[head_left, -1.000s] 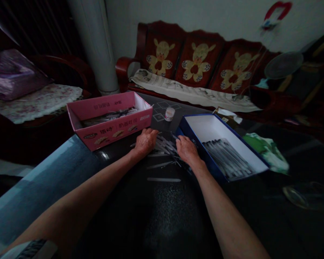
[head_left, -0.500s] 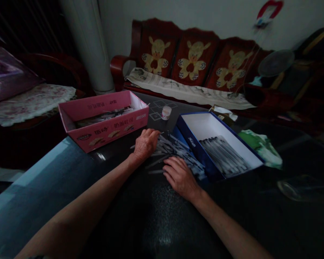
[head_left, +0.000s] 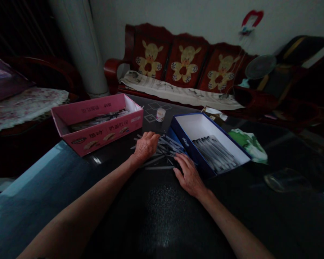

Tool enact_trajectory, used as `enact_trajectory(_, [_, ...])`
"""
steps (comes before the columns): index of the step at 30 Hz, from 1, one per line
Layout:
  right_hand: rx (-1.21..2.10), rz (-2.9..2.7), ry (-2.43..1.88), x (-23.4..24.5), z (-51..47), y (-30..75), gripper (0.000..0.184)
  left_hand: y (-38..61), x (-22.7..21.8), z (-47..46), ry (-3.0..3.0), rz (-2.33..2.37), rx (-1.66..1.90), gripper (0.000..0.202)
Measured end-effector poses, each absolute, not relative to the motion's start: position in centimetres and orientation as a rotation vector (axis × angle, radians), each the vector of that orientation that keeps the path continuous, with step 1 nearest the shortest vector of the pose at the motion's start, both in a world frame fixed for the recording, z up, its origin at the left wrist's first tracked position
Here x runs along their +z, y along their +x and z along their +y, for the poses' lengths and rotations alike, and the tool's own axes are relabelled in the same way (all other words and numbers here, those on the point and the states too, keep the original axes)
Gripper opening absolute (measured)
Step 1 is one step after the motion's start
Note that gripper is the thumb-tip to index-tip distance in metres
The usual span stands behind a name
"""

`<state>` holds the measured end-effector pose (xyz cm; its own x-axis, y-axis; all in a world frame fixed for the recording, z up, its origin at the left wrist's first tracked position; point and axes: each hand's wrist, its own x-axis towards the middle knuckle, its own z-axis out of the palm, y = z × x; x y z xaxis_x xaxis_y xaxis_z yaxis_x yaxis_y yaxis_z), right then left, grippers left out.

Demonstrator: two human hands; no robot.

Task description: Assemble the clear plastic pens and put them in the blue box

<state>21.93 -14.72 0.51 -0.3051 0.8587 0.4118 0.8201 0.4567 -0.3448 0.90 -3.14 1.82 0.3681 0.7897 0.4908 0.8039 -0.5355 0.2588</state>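
Observation:
A loose pile of thin, pale, pen-like sticks [head_left: 166, 146] lies on the dark table between two boxes. At its left side, my left hand [head_left: 146, 144] rests with fingers curled together. Whatever its fingertips hold is hidden. My right hand [head_left: 187, 174] lies low over the near right of the pile, fingers stretched and slightly apart, touching the sticks. To the right stands a blue box [head_left: 182, 138] with a white inside, where similar sticks with dark ends [head_left: 216, 153] lie side by side. The pink box [head_left: 116, 131] at the left holds more thin pieces in a jumble.
Behind the pile stands a small white cup [head_left: 160, 114]. A green and white crumpled packet [head_left: 248, 144] lies right of the blue box, and a clear oval object [head_left: 283, 180] nearer me. Beyond the table is a wooden sofa [head_left: 117, 68] with bear-patterned backs.
My right hand has drawn to the right, over the pile's near right side, uncovering more sticks between the hands. My left hand stays at the pile. The whole view has shifted slightly.

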Motion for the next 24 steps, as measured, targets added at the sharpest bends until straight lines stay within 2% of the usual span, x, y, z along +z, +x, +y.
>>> enact_trajectory(10, [0.046,-1.732,-1.437,4.8,-10.3,21.7,0.022,-0.2,1.4,-2.4,-2.454,-1.416,-1.018,0.026])
enact_trajectory(14, [0.13,-1.616,-1.382,4.5,-7.8,21.2,0.02,0.0,1.0,-2.3,-2.452,-1.213,-1.089,0.025])
enact_trajectory(18, [0.155,-1.735,-1.367,3.6,-7.5,21.3,0.017,0.3,1.0,-2.5,-2.465,-1.097,-1.125,0.024])
enact_trajectory(24, [0.273,-1.925,-1.509,5.1,-8.9,22.9,0.015,0.2,1.2,-2.7,-2.49,-1.069,-1.113,0.025])
